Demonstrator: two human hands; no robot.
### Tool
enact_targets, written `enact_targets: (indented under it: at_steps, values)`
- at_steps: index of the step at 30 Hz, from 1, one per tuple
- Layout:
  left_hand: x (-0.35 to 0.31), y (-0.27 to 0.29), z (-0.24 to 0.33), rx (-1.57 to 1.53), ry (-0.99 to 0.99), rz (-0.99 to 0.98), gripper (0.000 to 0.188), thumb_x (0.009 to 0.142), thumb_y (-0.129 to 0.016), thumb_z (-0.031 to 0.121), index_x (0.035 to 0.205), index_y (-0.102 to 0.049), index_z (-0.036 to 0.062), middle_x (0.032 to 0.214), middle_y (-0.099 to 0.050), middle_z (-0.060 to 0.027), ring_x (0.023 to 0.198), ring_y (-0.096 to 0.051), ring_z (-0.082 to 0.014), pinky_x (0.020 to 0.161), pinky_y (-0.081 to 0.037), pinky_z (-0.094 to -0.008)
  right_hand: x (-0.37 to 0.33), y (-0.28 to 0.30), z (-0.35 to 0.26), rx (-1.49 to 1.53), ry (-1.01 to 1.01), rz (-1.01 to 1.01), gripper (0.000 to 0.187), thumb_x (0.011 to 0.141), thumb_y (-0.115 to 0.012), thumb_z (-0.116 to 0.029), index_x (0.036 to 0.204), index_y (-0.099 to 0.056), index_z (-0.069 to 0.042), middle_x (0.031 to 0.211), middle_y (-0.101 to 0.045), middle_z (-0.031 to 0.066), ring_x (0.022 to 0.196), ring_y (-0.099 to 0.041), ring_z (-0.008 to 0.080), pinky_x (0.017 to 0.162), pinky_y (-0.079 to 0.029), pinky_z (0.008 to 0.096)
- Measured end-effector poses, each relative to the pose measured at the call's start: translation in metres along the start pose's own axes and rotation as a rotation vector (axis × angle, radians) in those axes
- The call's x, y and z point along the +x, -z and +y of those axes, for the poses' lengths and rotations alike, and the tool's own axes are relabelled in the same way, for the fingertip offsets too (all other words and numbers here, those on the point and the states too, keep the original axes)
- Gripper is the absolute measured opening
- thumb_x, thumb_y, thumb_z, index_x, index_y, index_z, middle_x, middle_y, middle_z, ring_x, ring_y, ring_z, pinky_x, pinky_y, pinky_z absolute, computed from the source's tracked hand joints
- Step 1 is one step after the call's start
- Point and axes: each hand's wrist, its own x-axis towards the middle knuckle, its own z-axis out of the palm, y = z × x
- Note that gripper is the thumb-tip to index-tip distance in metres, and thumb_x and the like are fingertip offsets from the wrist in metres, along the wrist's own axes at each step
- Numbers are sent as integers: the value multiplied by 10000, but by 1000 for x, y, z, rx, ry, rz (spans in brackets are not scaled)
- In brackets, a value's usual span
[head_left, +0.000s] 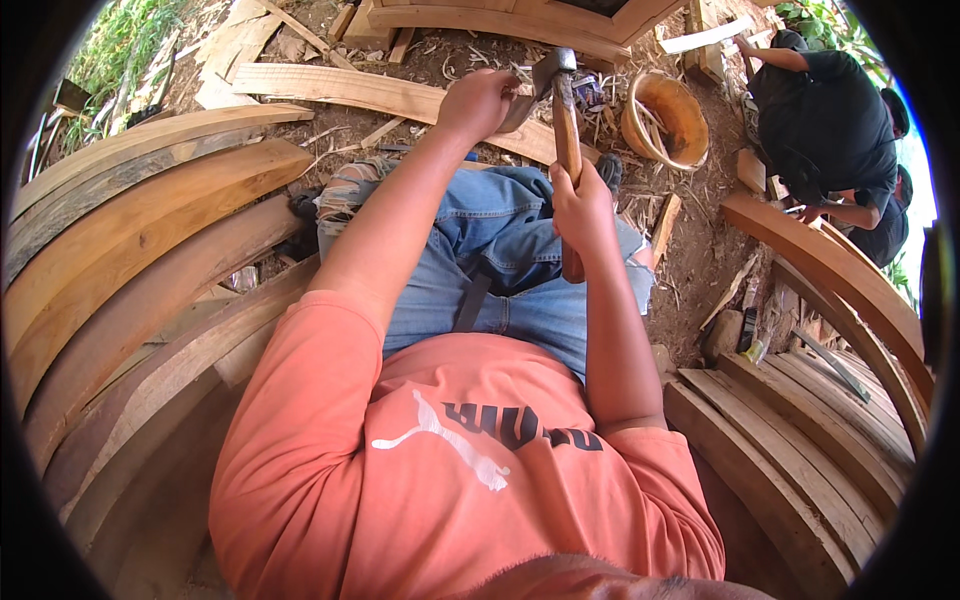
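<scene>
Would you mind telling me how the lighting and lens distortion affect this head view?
Head view: hard sunlight, bright on the hammer and both hands, right hand, left hand; fisheye bends the planks toward a black rim; the centre stays sharp.

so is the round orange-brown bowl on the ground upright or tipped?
Tipped: the round orange-brown bowl lies tilted, its opening facing the camera, with wood scraps inside.

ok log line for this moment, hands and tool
right hand: grips hammer handle | left hand: at hammer head | nearby: bowl, curved planks
</scene>
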Motion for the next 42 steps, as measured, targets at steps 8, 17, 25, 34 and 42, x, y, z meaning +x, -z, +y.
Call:
enact_targets:
  at_steps: [8,17,25,34,42]
  values:
    - [-1,12,23,38,77,-101,197,936,-737,228,1090,-777,113,1069,-770,-162,1017,-734,-403,881,-591,-511,11,-7,4,-62,10,6,417,1053,-632,-344,1118,-653,67,1008,-717,352,1036,-686,552,883,-535,557]
    - [8,-3,12,84,4,-149,256,973,-699,344,1024,-753,99,950,-769,-186,889,-738,-431,767,-599,-546,7,-7,-4,-64,-13,7,361,1042,-634,-300,1167,-653,38,1020,-726,336,1035,-703,528,892,-537,542]
    - [1,-18,7,85,-36,-76,261,1011,-664,325,988,-785,95,939,-765,-206,903,-739,-439,786,-592,-552,11,-1,-1,-187,91,67,365,1041,-644,-304,1143,-654,46,961,-728,319,975,-715,511,865,-553,529]
    - [3,-13,28,150,-70,-131,235,1033,-647,269,1015,-747,56,889,-764,-202,841,-754,-417,746,-594,-532,-7,40,-26,-185,49,-13,382,1042,-640,-323,1153,-653,42,999,-728,343,1018,-701,538,895,-544,566]
    - [12,-4,40,-6,-49,-52,215,988,-675,256,1052,-745,63,948,-761,-228,879,-736,-458,771,-584,-556,-10,42,-26,-180,34,3,375,1037,-639,-325,1124,-644,40,975,-732,332,992,-700,542,896,-544,574]
